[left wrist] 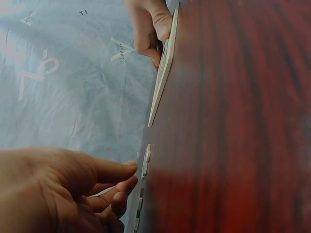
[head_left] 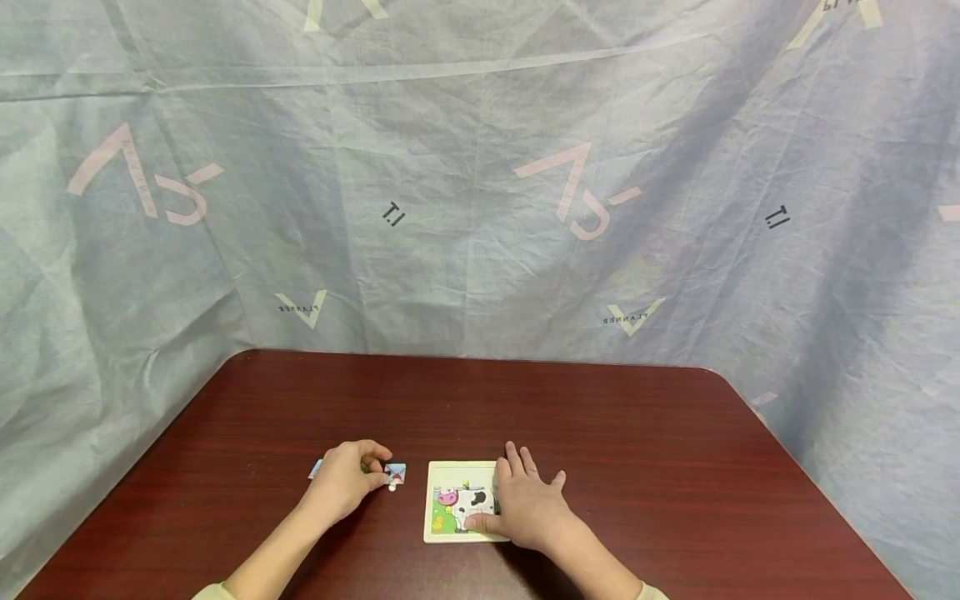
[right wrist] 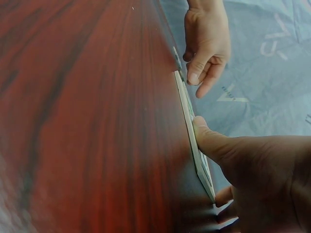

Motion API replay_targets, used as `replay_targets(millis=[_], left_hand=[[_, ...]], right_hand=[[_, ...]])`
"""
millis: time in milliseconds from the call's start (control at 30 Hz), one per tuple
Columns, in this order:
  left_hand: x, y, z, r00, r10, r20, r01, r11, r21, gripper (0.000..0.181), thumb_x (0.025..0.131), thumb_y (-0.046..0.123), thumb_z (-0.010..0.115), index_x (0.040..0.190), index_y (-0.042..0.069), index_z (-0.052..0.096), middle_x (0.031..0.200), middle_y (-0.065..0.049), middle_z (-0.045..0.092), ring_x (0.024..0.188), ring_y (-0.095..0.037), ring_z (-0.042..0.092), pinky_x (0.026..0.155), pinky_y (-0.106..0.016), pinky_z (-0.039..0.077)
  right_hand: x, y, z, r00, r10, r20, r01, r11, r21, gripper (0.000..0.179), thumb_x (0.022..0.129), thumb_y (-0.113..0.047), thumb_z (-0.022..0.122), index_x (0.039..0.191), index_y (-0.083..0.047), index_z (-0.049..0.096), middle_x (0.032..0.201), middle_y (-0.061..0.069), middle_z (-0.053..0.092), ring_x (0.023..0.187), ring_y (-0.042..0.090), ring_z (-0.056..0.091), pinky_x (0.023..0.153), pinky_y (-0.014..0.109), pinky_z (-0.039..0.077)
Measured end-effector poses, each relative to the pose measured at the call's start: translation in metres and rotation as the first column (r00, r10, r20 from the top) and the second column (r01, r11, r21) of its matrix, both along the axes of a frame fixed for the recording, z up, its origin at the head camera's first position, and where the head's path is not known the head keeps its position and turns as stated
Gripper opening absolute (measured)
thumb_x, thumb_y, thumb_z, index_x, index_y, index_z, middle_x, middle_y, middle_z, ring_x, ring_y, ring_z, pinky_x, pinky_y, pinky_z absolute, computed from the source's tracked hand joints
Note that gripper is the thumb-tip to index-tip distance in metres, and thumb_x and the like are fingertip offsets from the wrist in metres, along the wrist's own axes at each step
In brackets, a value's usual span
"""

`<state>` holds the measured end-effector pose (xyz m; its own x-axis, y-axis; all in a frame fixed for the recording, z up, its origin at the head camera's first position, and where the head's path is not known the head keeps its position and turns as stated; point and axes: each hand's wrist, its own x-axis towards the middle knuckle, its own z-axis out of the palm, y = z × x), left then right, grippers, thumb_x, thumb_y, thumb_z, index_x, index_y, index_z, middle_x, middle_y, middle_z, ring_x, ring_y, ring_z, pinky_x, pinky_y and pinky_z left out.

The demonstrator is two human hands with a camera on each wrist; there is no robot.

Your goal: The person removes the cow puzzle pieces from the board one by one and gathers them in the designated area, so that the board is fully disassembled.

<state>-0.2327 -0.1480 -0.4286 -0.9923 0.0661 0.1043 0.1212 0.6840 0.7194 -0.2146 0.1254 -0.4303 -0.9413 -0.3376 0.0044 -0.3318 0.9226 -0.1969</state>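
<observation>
A wooden jigsaw board with a pale frame lies flat on the table, showing a cow picture in its lower part and bare cream backing above. My right hand rests over its right side, thumb on the picture, the other fingers spread past the edge. To the left, my left hand hovers low with bent fingers and nothing visible in them. Its thumb tip comes right up to a small blue-and-red puzzle piece. Another blue piece shows partly behind that hand. In the left wrist view, loose pieces lie flat below the fingertips.
The dark red-brown table has rounded far corners. A grey printed cloth hangs behind it and along both sides.
</observation>
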Motion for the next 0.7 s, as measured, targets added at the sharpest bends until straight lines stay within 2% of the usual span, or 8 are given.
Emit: replay_targets(millis=[233, 333, 467, 567, 700], left_hand=[[0.003, 0.008, 0.000, 1.000, -0.027, 0.015, 0.026, 0.997, 0.072, 0.017, 0.084, 0.001, 0.080, 0.098, 0.007, 0.072, 0.075, 0.003, 0.056, 0.063, -0.013, 0.050, 0.054, -0.023, 0.040], [0.005, 0.012, 0.001, 0.999, -0.046, 0.000, 0.046, 0.996, 0.071, 0.016, 0.084, 0.003, 0.080, 0.096, 0.008, 0.072, 0.074, 0.004, 0.056, 0.065, -0.012, 0.051, 0.057, -0.024, 0.041], [0.007, 0.017, 0.003, 0.998, -0.067, -0.009, 0.067, 0.996, 0.066, 0.015, 0.084, 0.004, 0.080, 0.096, 0.008, 0.073, 0.074, 0.005, 0.056, 0.066, -0.013, 0.049, 0.059, -0.027, 0.040], [0.008, 0.021, 0.003, 0.996, -0.083, -0.012, 0.084, 0.994, 0.069, 0.015, 0.083, 0.004, 0.080, 0.096, 0.009, 0.073, 0.075, 0.005, 0.056, 0.067, -0.013, 0.049, 0.060, -0.027, 0.040], [0.009, 0.027, 0.002, 0.994, -0.106, -0.035, 0.108, 0.992, 0.061, 0.015, 0.082, 0.004, 0.081, 0.094, 0.009, 0.073, 0.075, 0.005, 0.056, 0.068, -0.012, 0.051, 0.061, -0.027, 0.042]], right_hand=[[0.001, 0.000, -0.001, 1.000, -0.018, 0.009, 0.018, 0.999, -0.038, 0.087, 0.077, -0.068, 0.074, 0.123, 0.000, 0.047, 0.155, 0.029, 0.033, 0.145, 0.044, 0.031, 0.093, 0.085, 0.025], [0.001, -0.001, -0.001, 1.000, -0.025, 0.015, 0.026, 0.998, -0.056, 0.090, 0.077, -0.067, 0.075, 0.130, -0.002, 0.044, 0.155, 0.030, 0.033, 0.145, 0.044, 0.031, 0.093, 0.085, 0.024], [0.001, -0.002, -0.001, 1.000, -0.021, 0.015, 0.022, 0.997, -0.071, 0.087, 0.077, -0.065, 0.076, 0.142, -0.019, 0.040, 0.157, 0.025, 0.032, 0.144, 0.046, 0.031, 0.090, 0.087, 0.025], [0.002, -0.003, 0.000, 1.000, 0.007, 0.010, -0.006, 0.998, -0.062, 0.072, 0.080, -0.064, 0.074, 0.136, -0.031, 0.044, 0.158, 0.021, 0.032, 0.142, 0.050, 0.032, 0.086, 0.088, 0.026], [0.002, -0.003, 0.001, 0.999, 0.045, 0.016, -0.045, 0.998, -0.039, 0.053, 0.083, -0.062, 0.071, 0.125, -0.038, 0.049, 0.158, 0.019, 0.031, 0.140, 0.055, 0.031, 0.083, 0.089, 0.026]])
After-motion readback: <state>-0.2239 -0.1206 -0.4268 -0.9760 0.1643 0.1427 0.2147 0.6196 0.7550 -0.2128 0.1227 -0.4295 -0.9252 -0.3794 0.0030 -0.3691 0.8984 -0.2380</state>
